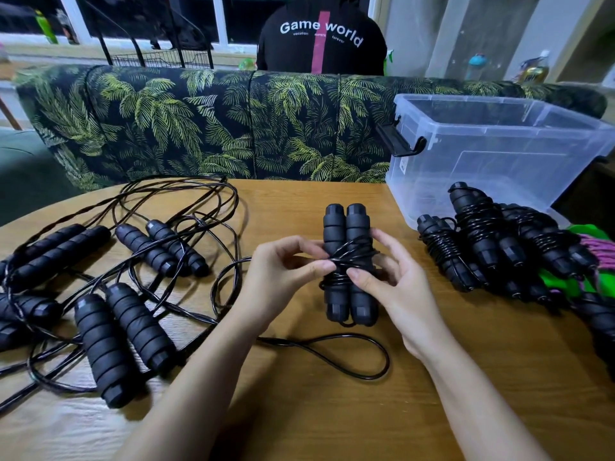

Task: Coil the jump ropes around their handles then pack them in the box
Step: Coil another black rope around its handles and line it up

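A pair of black foam jump rope handles point(346, 227) stands side by side above the table's middle, with black cord wound round their waist. My left hand point(283, 271) pinches the cord at the coil's left side. My right hand point(389, 277) grips the handles from the right, its thumb on the coil. A loose loop of the same cord point(362, 357) lies on the table below. Several uncoiled ropes point(109, 294) lie tangled at the left. Several coiled ropes point(492, 241) are piled at the right. The clear plastic box point(499, 144) sits at the back right.
A wooden table point(332, 410) carries everything. Green and purple ropes point(595, 257) lie at the right edge beside the coiled pile. A leaf-patterned sofa back point(216, 128) runs behind the table, and a person in a black top point(321, 38) is beyond it.
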The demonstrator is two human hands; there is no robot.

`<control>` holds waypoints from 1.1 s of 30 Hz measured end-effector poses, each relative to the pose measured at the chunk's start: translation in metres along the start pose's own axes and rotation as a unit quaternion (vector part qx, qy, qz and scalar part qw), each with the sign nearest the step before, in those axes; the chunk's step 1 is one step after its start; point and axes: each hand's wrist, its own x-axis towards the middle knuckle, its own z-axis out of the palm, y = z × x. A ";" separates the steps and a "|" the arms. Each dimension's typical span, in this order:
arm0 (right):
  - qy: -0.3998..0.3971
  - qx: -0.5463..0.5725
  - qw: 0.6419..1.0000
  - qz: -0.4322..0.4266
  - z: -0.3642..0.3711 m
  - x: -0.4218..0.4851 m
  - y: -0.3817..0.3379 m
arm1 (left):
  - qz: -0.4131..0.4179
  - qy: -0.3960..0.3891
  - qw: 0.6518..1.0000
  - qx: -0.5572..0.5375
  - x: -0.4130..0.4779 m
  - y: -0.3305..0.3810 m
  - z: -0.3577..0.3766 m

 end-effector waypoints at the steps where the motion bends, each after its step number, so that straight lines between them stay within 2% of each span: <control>1: -0.004 0.011 1.000 0.005 0.000 0.000 -0.001 | -0.004 0.004 1.000 -0.011 0.001 0.000 -0.001; 7: -0.046 0.130 0.989 0.057 -0.007 0.000 -0.008 | -0.030 -0.003 0.995 -0.099 0.003 0.003 -0.004; 10: -0.023 0.140 0.988 0.053 -0.004 -0.002 -0.008 | -0.040 0.027 0.994 -0.094 0.002 0.002 -0.003; 12: 0.042 0.063 0.997 0.002 -0.001 -0.001 -0.004 | -0.041 0.049 0.995 -0.071 0.001 0.000 0.001; 15: 0.113 -0.070 0.988 -0.083 0.002 -0.001 0.002 | -0.041 0.073 0.995 -0.060 -0.001 -0.002 0.008; 19: 0.098 -0.225 0.953 -0.177 0.014 -0.006 0.013 | -0.037 0.122 0.990 -0.056 -0.001 -0.003 0.014; 24: 0.070 -0.406 0.898 -0.153 0.026 -0.012 0.013 | -0.004 0.130 0.990 -0.047 -0.003 0.000 0.015; 28: 0.120 -0.433 0.887 -0.107 0.024 -0.009 0.012 | 0.068 0.090 0.994 -0.010 -0.005 0.000 0.022; 31: 0.146 -0.436 0.873 -0.160 0.021 -0.007 0.016 | 0.097 0.062 0.993 0.024 -0.004 -0.003 0.022; 33: 0.135 -0.413 0.883 -0.176 0.019 -0.006 0.017 | 0.112 0.054 0.992 0.034 -0.003 -0.005 0.019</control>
